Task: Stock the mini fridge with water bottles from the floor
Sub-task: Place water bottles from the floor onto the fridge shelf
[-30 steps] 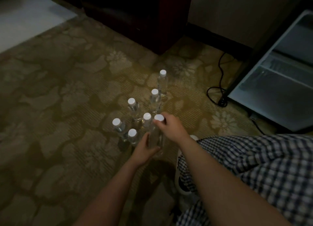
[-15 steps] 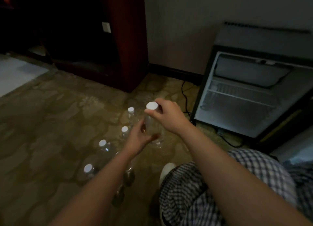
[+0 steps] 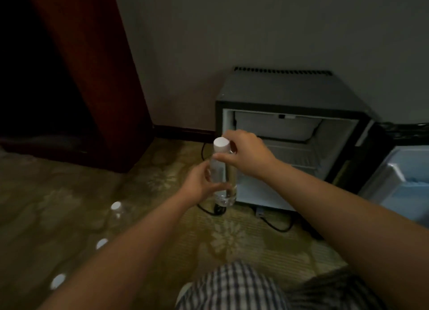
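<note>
In the middle of the frame a clear water bottle (image 3: 221, 175) with a white cap is held upright in the air, in front of the open mini fridge (image 3: 290, 147) that stands at the center right against the wall. The right hand (image 3: 246, 152) grasps the bottle at its neck, with the fingers closed just under the cap, and the left hand (image 3: 199, 184) wraps around the lower part of the body. The inside of the fridge looks empty as far as I can see: the wire shelf (image 3: 292, 154) and the bottom carry no bottle, though part of the interior is hidden behind the hands. At the lower left of the frame at least three other bottles (image 3: 116, 207) stand on the patterned carpet (image 3: 58, 205), seen mostly as white caps. So I judge the task is only at its beginning: the first bottle is on its way, and the ones on the floor are left to carry.
</note>
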Tool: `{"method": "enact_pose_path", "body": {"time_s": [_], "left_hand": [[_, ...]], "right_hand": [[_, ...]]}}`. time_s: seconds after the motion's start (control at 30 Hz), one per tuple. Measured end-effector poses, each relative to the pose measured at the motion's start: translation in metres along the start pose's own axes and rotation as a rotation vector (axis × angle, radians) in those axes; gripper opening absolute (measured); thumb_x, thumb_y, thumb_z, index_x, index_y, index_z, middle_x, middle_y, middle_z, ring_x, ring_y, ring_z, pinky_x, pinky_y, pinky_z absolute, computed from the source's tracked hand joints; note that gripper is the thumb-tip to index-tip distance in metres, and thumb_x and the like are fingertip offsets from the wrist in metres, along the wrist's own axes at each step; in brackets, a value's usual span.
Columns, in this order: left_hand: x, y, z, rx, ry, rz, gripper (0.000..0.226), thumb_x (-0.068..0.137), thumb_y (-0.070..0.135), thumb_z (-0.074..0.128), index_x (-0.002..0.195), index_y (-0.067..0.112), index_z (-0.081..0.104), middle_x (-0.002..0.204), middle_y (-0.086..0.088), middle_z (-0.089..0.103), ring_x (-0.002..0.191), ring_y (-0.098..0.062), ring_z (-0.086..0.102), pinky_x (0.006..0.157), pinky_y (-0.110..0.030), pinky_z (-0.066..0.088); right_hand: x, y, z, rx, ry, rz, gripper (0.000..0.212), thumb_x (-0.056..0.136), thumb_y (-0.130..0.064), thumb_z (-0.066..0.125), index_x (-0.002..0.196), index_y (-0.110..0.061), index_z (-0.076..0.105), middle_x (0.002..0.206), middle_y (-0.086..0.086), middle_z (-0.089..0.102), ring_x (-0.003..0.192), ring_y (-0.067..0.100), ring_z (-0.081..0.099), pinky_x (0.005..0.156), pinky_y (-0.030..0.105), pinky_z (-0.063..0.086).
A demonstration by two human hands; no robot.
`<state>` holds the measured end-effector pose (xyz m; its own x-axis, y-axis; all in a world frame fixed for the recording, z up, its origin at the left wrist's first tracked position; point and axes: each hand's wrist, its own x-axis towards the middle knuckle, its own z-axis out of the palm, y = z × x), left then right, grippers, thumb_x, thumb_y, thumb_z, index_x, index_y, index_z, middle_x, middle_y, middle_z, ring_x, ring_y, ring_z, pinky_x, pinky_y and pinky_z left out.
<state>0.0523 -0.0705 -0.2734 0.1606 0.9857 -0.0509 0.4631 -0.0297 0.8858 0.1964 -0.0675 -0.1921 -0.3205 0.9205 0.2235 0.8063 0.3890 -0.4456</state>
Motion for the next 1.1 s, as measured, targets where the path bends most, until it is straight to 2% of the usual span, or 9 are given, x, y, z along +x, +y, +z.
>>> {"method": "enact_pose_path", "body": {"time_s": [0.13, 0.33, 0.4, 0.5, 0.67, 0.77, 0.9, 1.03, 1.1], "left_hand": [[0.036, -0.008, 0.04, -0.079, -0.095, -0.003, 0.049, 0.07, 0.014, 0.08, 0.108, 0.025, 0.051, 0.095, 0.009, 0.061, 0.093, -0.011, 0.06, 0.071, -0.014, 0.049], [0.081, -0.041, 0.098, -0.101, -0.137, -0.01, 0.057, 0.071, 0.009, 0.079, 0.12, 0.019, 0.051, 0.103, 0.006, 0.06, 0.094, -0.009, 0.058, 0.065, -0.003, 0.047], [0.098, -0.055, 0.115, -0.09, -0.148, -0.03, 0.059, 0.07, 0.01, 0.079, 0.121, 0.019, 0.051, 0.104, 0.006, 0.059, 0.098, -0.011, 0.057, 0.07, -0.006, 0.047], [0.124, -0.079, 0.136, -0.035, -0.153, -0.066, 0.05, 0.07, 0.018, 0.081, 0.109, 0.029, 0.051, 0.103, 0.008, 0.062, 0.102, -0.013, 0.06, 0.087, -0.026, 0.049], [0.147, -0.111, 0.166, -0.051, -0.152, -0.088, 0.05, 0.072, 0.014, 0.079, 0.111, 0.026, 0.051, 0.104, 0.009, 0.062, 0.098, -0.008, 0.06, 0.077, -0.007, 0.046], [0.162, -0.127, 0.176, -0.068, -0.175, -0.134, 0.055, 0.071, 0.014, 0.079, 0.119, 0.02, 0.053, 0.111, 0.003, 0.065, 0.107, -0.016, 0.062, 0.09, -0.025, 0.051], [0.186, -0.138, 0.182, -0.039, -0.2, -0.144, 0.056, 0.074, 0.011, 0.076, 0.125, 0.01, 0.051, 0.109, 0.005, 0.059, 0.107, -0.013, 0.059, 0.087, -0.018, 0.046], [0.206, -0.147, 0.19, -0.023, -0.208, -0.187, 0.059, 0.075, 0.014, 0.075, 0.128, 0.011, 0.05, 0.122, -0.003, 0.06, 0.111, -0.017, 0.059, 0.098, -0.03, 0.048], [0.215, -0.15, 0.196, -0.059, -0.219, -0.243, 0.057, 0.078, 0.01, 0.072, 0.13, 0.011, 0.048, 0.12, -0.003, 0.06, 0.107, -0.015, 0.057, 0.093, -0.027, 0.047]], "right_hand": [[0.005, 0.057, 0.009, -0.048, 0.015, 0.084, 0.038, 0.084, -0.049, 0.06, 0.104, -0.017, 0.056, 0.097, 0.0, 0.053, 0.088, 0.019, 0.053, 0.073, 0.035, 0.045], [0.005, 0.132, 0.048, 0.144, 0.041, 0.225, 0.035, 0.081, -0.041, 0.067, 0.104, -0.016, 0.06, 0.095, 0.0, 0.054, 0.083, 0.014, 0.052, 0.072, 0.027, 0.043], [0.005, 0.156, 0.067, 0.203, 0.048, 0.271, 0.035, 0.08, -0.038, 0.069, 0.106, -0.016, 0.059, 0.094, -0.001, 0.053, 0.083, 0.012, 0.051, 0.071, 0.024, 0.04], [0.004, 0.188, 0.095, 0.315, 0.008, 0.325, 0.043, 0.081, -0.034, 0.07, 0.12, -0.019, 0.056, 0.104, -0.004, 0.059, 0.094, 0.011, 0.057, 0.079, 0.026, 0.047], [0.008, 0.227, 0.139, 0.419, -0.036, 0.407, 0.047, 0.083, -0.029, 0.068, 0.127, -0.021, 0.053, 0.111, -0.003, 0.067, 0.098, 0.011, 0.063, 0.08, 0.022, 0.048], [0.016, 0.243, 0.155, 0.435, -0.018, 0.406, 0.041, 0.084, -0.028, 0.067, 0.123, -0.022, 0.056, 0.108, -0.006, 0.067, 0.095, 0.008, 0.062, 0.08, 0.02, 0.048], [0.03, 0.261, 0.172, 0.453, 0.01, 0.44, 0.046, 0.086, -0.027, 0.064, 0.13, -0.023, 0.051, 0.116, -0.005, 0.064, 0.106, 0.011, 0.06, 0.085, 0.02, 0.045], [0.04, 0.277, 0.186, 0.461, 0.032, 0.499, 0.05, 0.084, -0.028, 0.065, 0.132, -0.026, 0.049, 0.125, 0.001, 0.062, 0.114, 0.02, 0.059, 0.094, 0.033, 0.049], [0.045, 0.285, 0.193, 0.433, 0.029, 0.521, 0.049, 0.086, -0.026, 0.064, 0.132, -0.024, 0.048, 0.126, 0.001, 0.061, 0.114, 0.019, 0.059, 0.094, 0.027, 0.046]]}}
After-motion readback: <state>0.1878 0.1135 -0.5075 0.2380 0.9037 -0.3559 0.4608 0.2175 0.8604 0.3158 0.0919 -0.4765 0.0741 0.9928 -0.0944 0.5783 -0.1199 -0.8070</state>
